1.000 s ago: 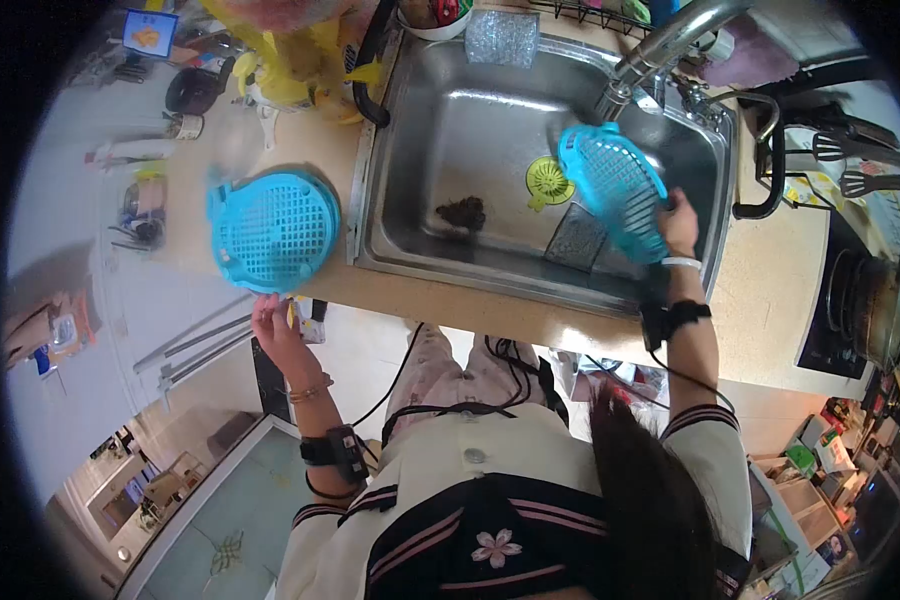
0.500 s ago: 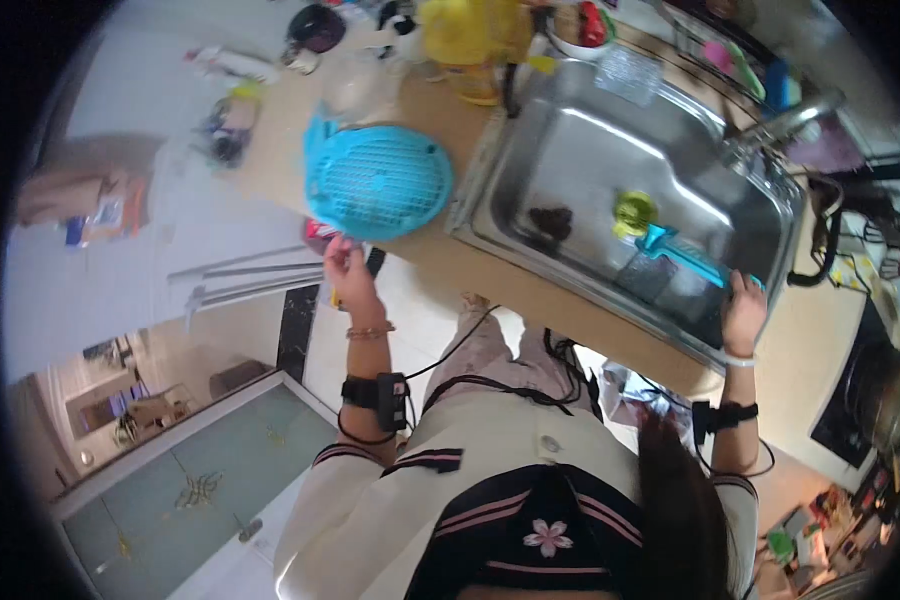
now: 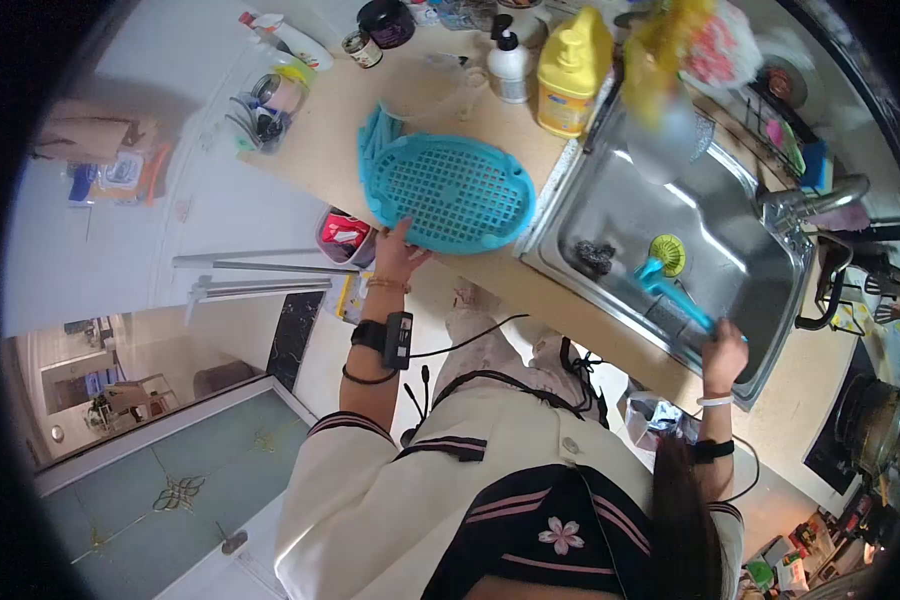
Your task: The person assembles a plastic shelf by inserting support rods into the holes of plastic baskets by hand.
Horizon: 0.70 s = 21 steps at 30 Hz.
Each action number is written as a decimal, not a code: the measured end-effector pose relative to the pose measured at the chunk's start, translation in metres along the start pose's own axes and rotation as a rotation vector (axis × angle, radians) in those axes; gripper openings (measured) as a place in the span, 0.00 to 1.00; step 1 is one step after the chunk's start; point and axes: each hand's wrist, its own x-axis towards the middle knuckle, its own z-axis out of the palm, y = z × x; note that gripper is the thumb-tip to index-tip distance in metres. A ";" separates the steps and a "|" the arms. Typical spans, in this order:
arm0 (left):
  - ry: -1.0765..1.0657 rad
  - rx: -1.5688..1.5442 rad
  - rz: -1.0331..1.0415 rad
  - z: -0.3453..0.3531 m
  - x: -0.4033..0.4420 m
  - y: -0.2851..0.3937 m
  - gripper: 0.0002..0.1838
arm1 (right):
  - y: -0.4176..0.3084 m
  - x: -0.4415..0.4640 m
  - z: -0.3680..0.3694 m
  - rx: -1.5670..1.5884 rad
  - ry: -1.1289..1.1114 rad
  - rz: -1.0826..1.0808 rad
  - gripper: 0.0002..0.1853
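Blue plastic dominates the counter (image 3: 320,150), where a grille (image 3: 450,195) with a smooth, faintly shiny skin sits on a pale, wood-toned surface of satin finish. Beside it, the sink (image 3: 620,222) gleams in brushed-looking steel, its curved walls streaked with highlights, under a glossy chrome-like tap (image 3: 820,202). A second grille (image 3: 682,300), edge-on, shows the same smooth blue plastic near a yellow-green plastic strainer (image 3: 668,250) and a rough, wiry-looking scourer (image 3: 594,257). Glossy plastic forms the yellow jug (image 3: 567,112) and white bottle (image 3: 509,72). The cream shirt (image 3: 500,430) is soft, matt cloth; the door (image 3: 230,465) holds a smooth, glass-like panel.
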 end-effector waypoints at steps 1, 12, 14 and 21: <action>-0.024 0.011 -0.007 -0.002 0.006 0.002 0.27 | -0.015 0.007 -0.010 0.011 0.065 0.055 0.06; -0.341 0.270 -0.042 -0.068 0.093 0.091 0.20 | -0.215 0.040 -0.038 0.555 0.399 0.568 0.07; -0.405 0.329 -0.086 -0.082 0.099 0.118 0.19 | -0.239 0.047 -0.032 0.655 0.383 0.600 0.08; -0.357 0.167 -0.015 -0.133 0.102 0.210 0.16 | -0.280 0.067 -0.030 0.887 0.182 0.695 0.11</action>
